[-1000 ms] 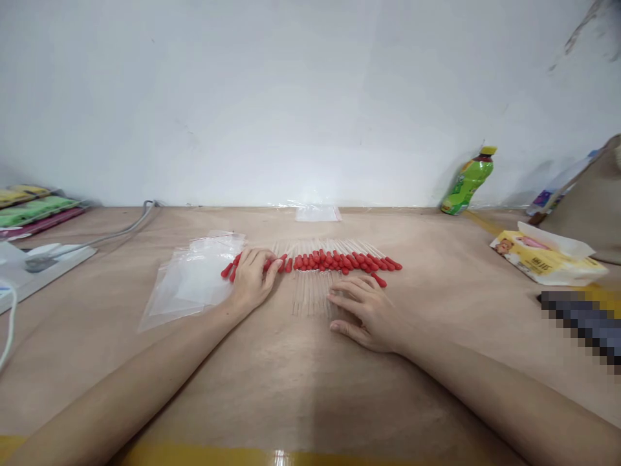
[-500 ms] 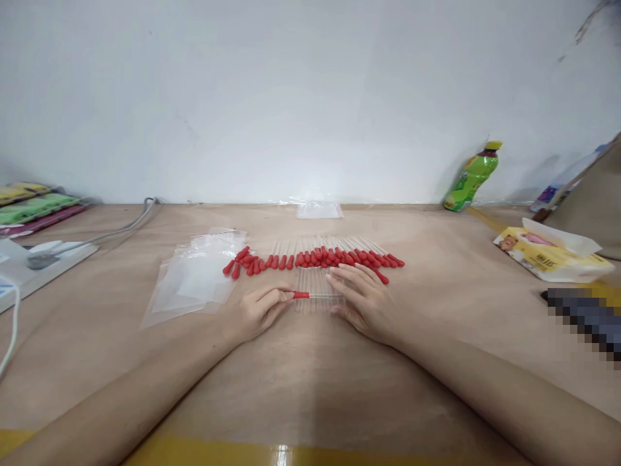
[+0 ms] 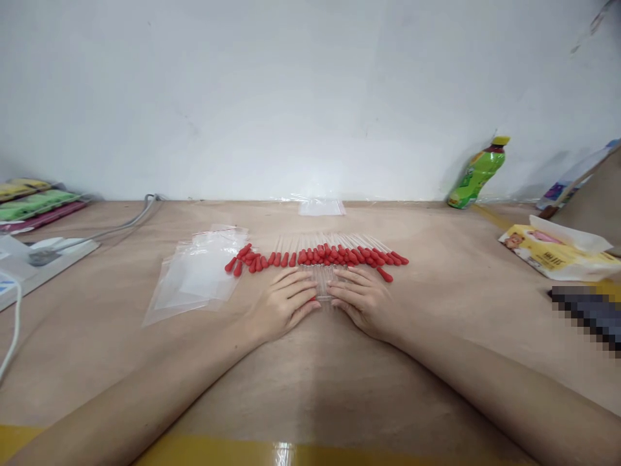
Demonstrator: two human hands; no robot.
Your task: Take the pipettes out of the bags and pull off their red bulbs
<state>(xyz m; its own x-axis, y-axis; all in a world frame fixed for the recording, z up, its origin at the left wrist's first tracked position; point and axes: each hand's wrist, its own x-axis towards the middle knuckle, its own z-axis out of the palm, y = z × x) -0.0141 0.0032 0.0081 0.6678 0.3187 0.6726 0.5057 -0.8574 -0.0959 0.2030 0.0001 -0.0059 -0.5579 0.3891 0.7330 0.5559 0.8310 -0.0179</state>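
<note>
My left hand (image 3: 286,301) is closed around the red bulb end of a glass dropper (image 3: 324,298), the bulb mostly hidden by thumb and fingers. The dropper lies crosswise over several loose clear glass tubes (image 3: 324,278). At its other end, my right hand (image 3: 363,299) has its thumb and fingers about the glass, fingers bent over the tubes. Both hands face each other, their fingertips a little apart. Just beyond them, a row of glass droppers with red rubber bulbs (image 3: 334,254) lies with tips pointing to the wall.
Clear zip bags (image 3: 194,278) lie to the left, another bag (image 3: 321,208) by the wall. A power strip (image 3: 72,252) with cables and coloured packs (image 3: 39,204) sit far left. On the right are a green bottle (image 3: 478,175), a tissue pack (image 3: 557,252) and a pixelated dark object (image 3: 587,314).
My left hand has moved right and spread its fingers over the tubes, covering most of the red bulb. My right hand has stayed nearly in place. The view has shifted slightly.
</note>
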